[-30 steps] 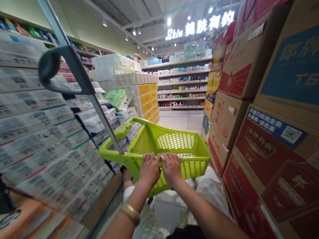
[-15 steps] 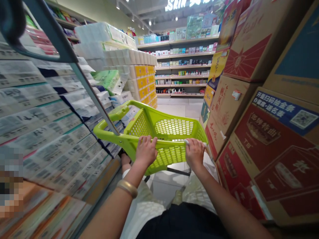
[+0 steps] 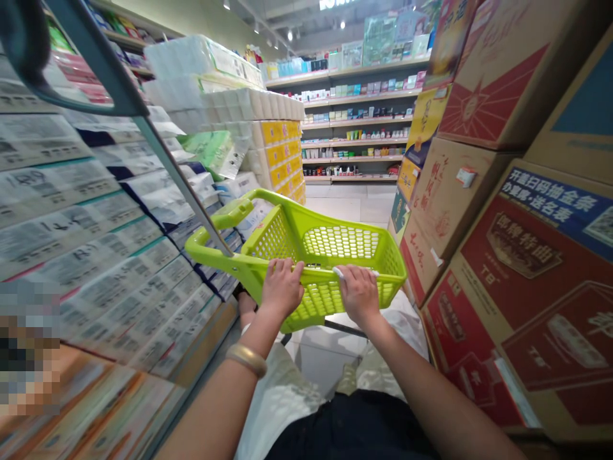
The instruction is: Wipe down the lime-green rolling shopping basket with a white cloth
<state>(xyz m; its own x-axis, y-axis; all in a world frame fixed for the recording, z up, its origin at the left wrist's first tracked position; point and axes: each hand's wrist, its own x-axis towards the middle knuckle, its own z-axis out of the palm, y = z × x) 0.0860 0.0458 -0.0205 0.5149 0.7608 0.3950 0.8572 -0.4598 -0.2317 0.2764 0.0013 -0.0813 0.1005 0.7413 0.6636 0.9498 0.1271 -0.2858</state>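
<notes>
A lime-green plastic shopping cart (image 3: 306,313) stands sideways before me, its handle end pointing left. With fingers curled over the near rim, my left hand (image 3: 281,289) grips the cart close to its handle end; a gold bangle circles that wrist. Farther right along the same rim, my right hand (image 3: 358,292) holds on too, with something small and white at its thumb. Through the lattice walls I see no goods in the basket, though part of its floor is hidden.
Stacked tissue packs (image 3: 86,211) line the left side, with toilet-roll packs (image 3: 230,105) beyond. Cardboard cartons (image 3: 507,255) rise close on the right. Shelves of small products (image 3: 359,118) stand at the back. A grey pole (image 3: 182,179) slants across the upper left.
My right hand has slid left along the cart's rim, nearer my left hand. The cart sits slightly farther right in view. Both hands keep their hold.
</notes>
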